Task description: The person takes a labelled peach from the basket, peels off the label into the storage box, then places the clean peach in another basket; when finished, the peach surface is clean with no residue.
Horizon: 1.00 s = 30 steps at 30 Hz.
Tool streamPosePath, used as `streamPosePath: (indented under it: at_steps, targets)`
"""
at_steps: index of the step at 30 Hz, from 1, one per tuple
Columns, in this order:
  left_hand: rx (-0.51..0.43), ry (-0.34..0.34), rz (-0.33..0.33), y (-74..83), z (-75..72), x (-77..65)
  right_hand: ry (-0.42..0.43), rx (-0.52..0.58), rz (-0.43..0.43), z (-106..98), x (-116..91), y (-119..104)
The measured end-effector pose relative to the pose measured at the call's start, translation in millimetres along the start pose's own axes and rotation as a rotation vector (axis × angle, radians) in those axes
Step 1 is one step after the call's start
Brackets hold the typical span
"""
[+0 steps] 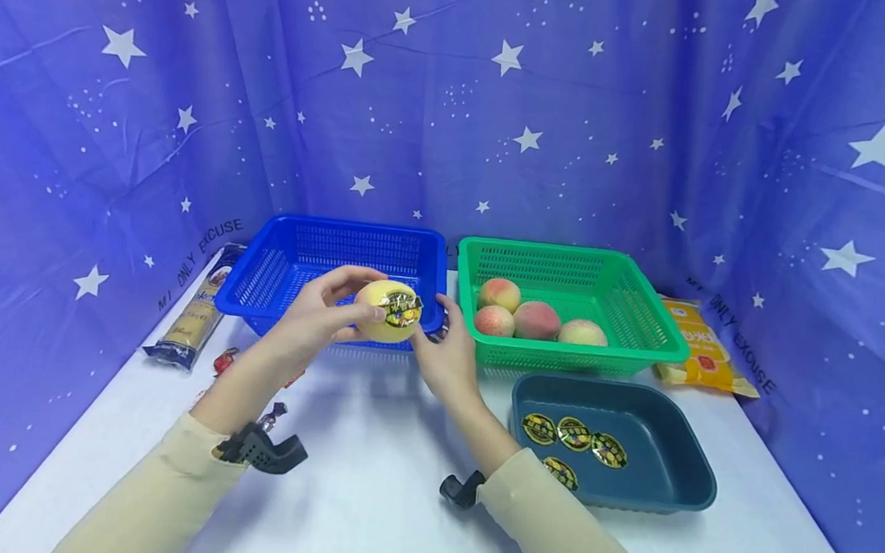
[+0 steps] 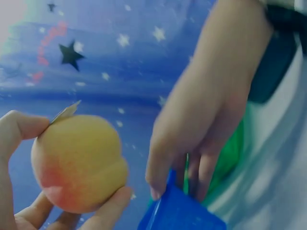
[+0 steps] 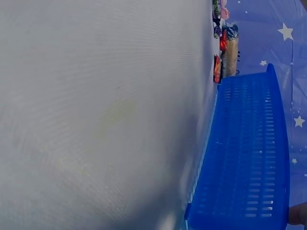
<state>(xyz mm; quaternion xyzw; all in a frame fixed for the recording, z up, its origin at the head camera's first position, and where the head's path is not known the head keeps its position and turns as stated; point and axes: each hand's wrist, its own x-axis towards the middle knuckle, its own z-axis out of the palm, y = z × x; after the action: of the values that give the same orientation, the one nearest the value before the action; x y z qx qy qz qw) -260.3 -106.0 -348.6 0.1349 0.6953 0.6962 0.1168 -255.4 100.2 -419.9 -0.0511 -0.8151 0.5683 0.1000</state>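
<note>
My left hand holds a yellow peach above the front of the blue basket. A black-and-gold oval sticker is on the peach; in the left wrist view one edge of the sticker stands up by my thumb. The peach has a red blush low on one side. With thumb and fingers, my right hand grips the blue basket's front right corner. In the right wrist view only a fingertip shows at the basket's rim.
Several peaches lie in a green basket. A dark tray in front holds several oval stickers. A pasta packet and wrapped candies lie at left, a yellow-orange bag at right. Starry curtains surround the table.
</note>
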Motion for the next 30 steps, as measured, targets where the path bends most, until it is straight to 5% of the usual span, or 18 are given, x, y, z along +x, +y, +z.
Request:
streamPosePath:
  at_steps: [6,15,23,30]
  targets:
    - [0.010,-0.140,-0.007,-14.6,7.1,-35.4,-0.003,-0.014,-0.006,-2.2,0.1,-2.1]
    - [0.015,-0.377,-0.086,-61.2,18.2,-41.7,-0.026,-0.048,-0.038,-6.2,0.5,-4.4]
    - [0.052,-0.422,-0.079,-97.0,35.9,-40.9,-0.035,-0.063,-0.017,-5.5,-2.5,-5.8]
    - [0.037,-0.377,-0.084,-105.4,41.5,-43.2,-0.063,-0.086,-0.008,-9.9,-4.1,-8.8]
